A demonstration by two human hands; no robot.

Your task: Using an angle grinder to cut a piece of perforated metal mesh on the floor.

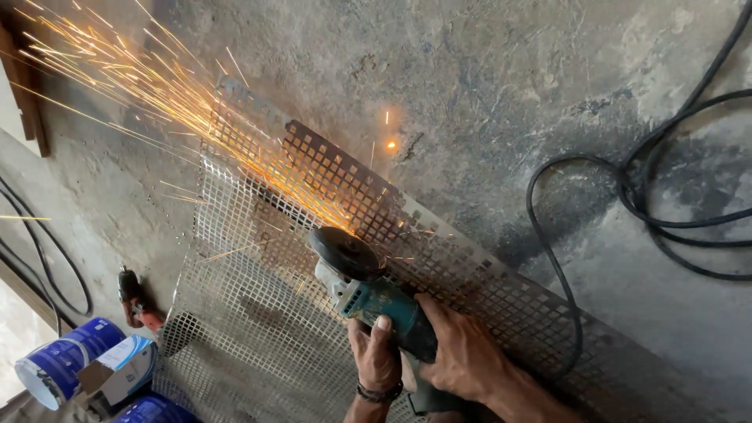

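L hand (374, 359): wrapped round the front of the grinder body, thumb up on the teal housing; fingers closed tight, dark bead bracelet at the wrist.
R hand (462, 354): clamped over the rear of the grinder body, fingers closed on it, just beside the L hand.
Angle grinder (374, 296): teal body w/ dark guard and disc, disc end down on the perforated sheet near its middle; held by both hands.
Perforated sheet (501, 294): long metal strip w/ square holes, lying diagonally on the concrete floor (509, 86), its upper-left end overlapping the wire mesh.
Wire mesh (235, 313): square-grid panel on the floor, under and left of the strip.
Sparks (157, 86): orange spray from the disc toward the floor's top-left corner.
Cable (666, 211): black, looped on the floor at the right edge.
Red tool (135, 301): lying left of the mesh.
Blue cans (63, 364): at the bottom-left corner, w/ a small box (125, 364) beside them.
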